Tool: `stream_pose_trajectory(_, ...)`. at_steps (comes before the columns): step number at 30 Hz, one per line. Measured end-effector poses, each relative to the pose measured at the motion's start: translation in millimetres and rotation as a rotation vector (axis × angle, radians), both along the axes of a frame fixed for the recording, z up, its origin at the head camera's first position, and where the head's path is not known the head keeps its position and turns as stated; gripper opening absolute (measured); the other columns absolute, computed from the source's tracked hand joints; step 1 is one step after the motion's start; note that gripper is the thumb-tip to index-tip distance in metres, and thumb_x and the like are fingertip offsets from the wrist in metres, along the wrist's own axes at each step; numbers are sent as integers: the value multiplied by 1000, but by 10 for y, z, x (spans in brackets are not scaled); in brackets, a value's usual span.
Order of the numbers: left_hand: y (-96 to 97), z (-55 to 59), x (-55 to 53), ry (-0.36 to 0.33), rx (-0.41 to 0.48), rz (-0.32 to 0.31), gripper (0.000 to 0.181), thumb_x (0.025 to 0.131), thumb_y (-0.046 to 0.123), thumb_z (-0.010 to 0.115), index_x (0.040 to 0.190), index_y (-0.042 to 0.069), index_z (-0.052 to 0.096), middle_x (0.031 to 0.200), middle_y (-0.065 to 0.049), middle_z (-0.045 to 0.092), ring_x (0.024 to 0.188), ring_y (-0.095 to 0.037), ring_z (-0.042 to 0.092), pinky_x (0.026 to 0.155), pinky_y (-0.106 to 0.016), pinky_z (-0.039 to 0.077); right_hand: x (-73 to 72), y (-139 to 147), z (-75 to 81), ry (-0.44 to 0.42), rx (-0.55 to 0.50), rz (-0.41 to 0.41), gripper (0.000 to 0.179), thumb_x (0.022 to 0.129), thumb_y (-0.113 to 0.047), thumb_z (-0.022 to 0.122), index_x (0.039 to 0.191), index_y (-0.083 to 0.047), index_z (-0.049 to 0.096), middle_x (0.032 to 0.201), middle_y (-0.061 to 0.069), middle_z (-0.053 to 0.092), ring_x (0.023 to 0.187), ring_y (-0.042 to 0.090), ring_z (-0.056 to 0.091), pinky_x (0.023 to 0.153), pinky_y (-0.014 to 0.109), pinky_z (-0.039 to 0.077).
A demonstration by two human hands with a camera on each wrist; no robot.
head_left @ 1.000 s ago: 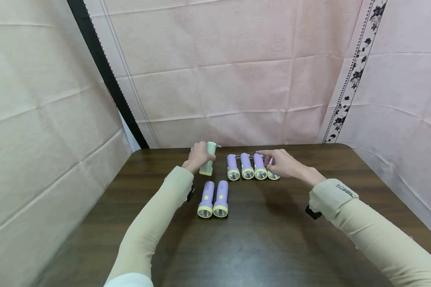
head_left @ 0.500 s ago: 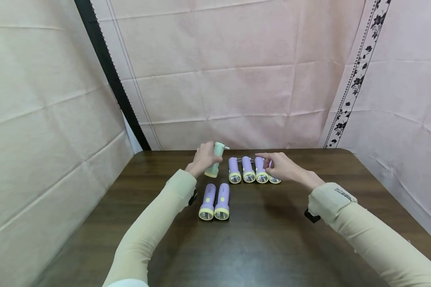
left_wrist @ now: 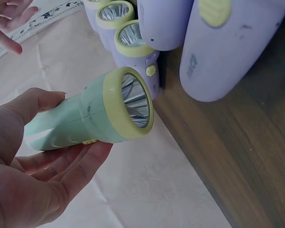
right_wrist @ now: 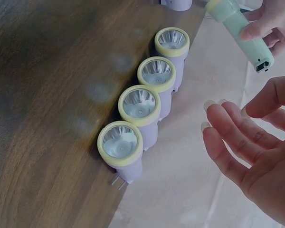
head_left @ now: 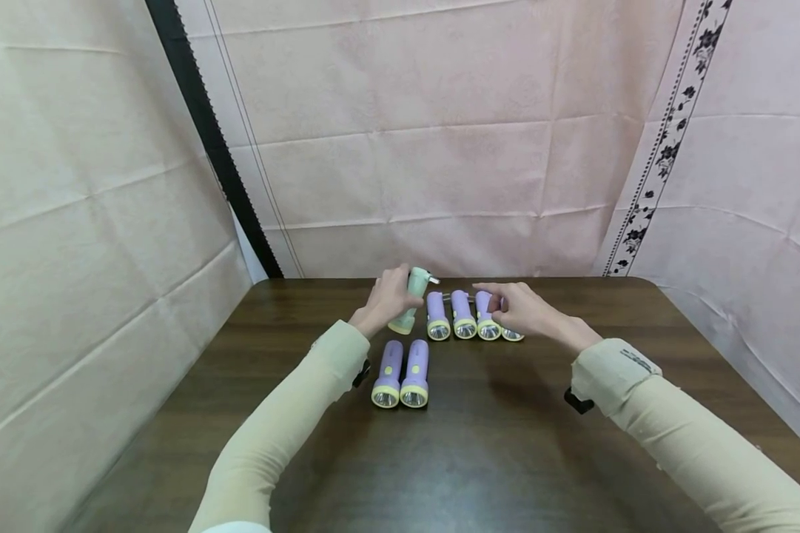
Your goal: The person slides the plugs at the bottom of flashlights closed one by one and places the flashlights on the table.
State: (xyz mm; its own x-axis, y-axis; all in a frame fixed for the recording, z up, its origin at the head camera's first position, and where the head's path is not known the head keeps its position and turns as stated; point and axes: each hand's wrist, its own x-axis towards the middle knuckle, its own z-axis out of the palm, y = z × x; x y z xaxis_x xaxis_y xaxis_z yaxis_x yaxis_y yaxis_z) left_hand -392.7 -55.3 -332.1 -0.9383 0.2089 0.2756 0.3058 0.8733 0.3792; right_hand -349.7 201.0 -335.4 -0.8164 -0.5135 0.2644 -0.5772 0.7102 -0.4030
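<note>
Cream sleeves (head_left: pixel 273 418), pale cuffs (head_left: pixel 340 352), black wrist pieces (head_left: pixel 578 401); dark marking (head_left: pixel 636 360) on right cuff, probably lettering.

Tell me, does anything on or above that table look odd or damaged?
The green flashlight, tilted in the left grip, stands out: the six other flashlights are purple. In the left wrist view, small dark marks on one of them might be scuffs. Nothing looks spilled.

Dk brown wood-grain tbl (head_left: pixel 506 451), rounded far corners. Nr far edge: row of 4 purple flashlights (head_left: pixel 463 307) w/ yellow rims, lying side by side, lenses twd nr side. Closer in, 2 more purple flashlights (head_left: pixel 391 363), same way round; heads poss. touching, hard to tell.
</note>
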Motion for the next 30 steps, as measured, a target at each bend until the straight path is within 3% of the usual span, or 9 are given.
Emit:
stream_pose_trajectory(14, 63, -48, 110, 11, 43, -80, 50, 75, 17, 75, 119, 6, 54, 100, -10, 65, 78, -23, 62, 62, -31, 52, -33, -82, -3, 52, 1, 34, 65, 78, 5, 55, 142, -4, 46, 88, 10, 67, 67, 12, 53, 62, 27, 43)
stream_pose_trajectory(23, 115, -98, 171, 25, 21, -131, 48, 76, 17, 76, 117, 7, 54, 100, -10, 64, 81, -22, 60, 66, -32, 50, 0, -130, 1, 25, -13, 80, 67, 79, 6, 57, 144, -5, 43, 94, 15, 66, 72, 13, 62, 65, 28, 50)
stream_pose_trajectory(30, 121, -96, 180, 56, 16, -156, 47, 77, 17, 77, 118, 7, 54, 103, -10, 65, 84, -22, 60, 70, -34, 50, -1, -194, 29, 1, 11, 105, 74, 79, 6, 56, 149, -9, 36, 97, 13, 66, 65, 11, 59, 58, 25, 48)
